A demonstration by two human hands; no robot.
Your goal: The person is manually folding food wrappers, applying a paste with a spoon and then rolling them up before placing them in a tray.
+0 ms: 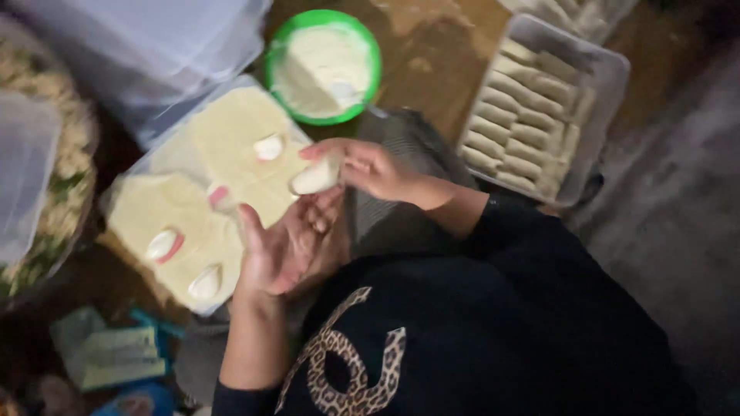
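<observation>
Right hand [370, 166] pinching a pale dough roll [314, 178] above the spread, empty left hand [289, 250], four white-and-pink lumps on the dough sheet [223, 146], round green bowl [322, 65] of batter behind, clear rectangular tray [609, 92] of rolls at right.

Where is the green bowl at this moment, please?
In the head view, the green bowl stands at the top centre, just beyond the sheet of pale dough and left of the clear tray of rolled pieces.
</observation>
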